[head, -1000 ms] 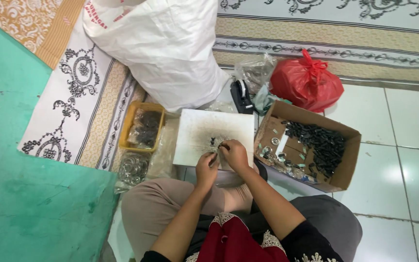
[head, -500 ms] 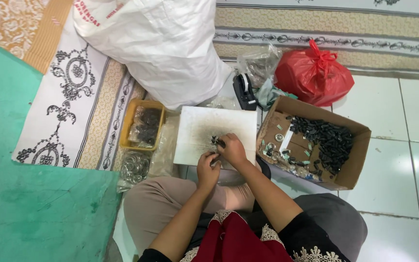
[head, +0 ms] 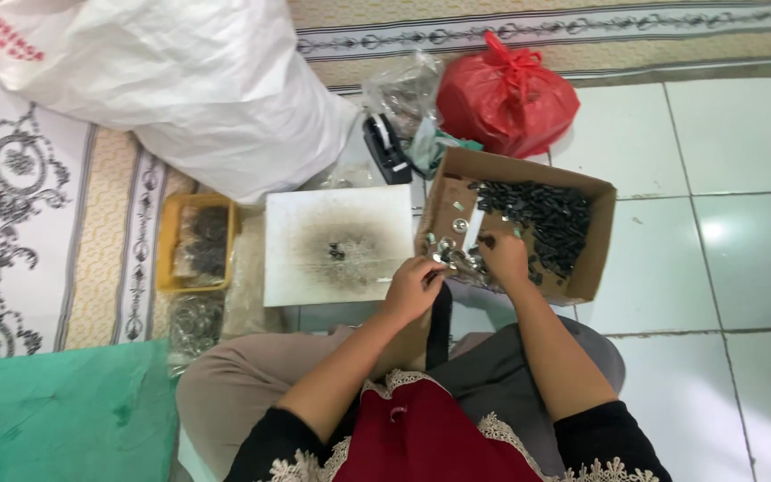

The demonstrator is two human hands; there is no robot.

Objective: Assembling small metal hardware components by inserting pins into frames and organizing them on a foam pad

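Currently: right hand [head: 503, 257] in cardboard box [head: 600, 232], grip indiscernible; left hand [head: 410, 287] curled, contents hidden. Small metal parts [head: 453, 252]: light, rigid, slippery; pinch singly.

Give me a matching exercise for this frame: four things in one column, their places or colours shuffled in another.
1. cardboard box
2. red bag
3. yellow tray
4. white board

A. left of the white board
B. holds dark small parts; right hand reaches in
C. tied shut, behind the box
D. sooty smudge in its middle

Pairs: 1-B, 2-C, 3-A, 4-D
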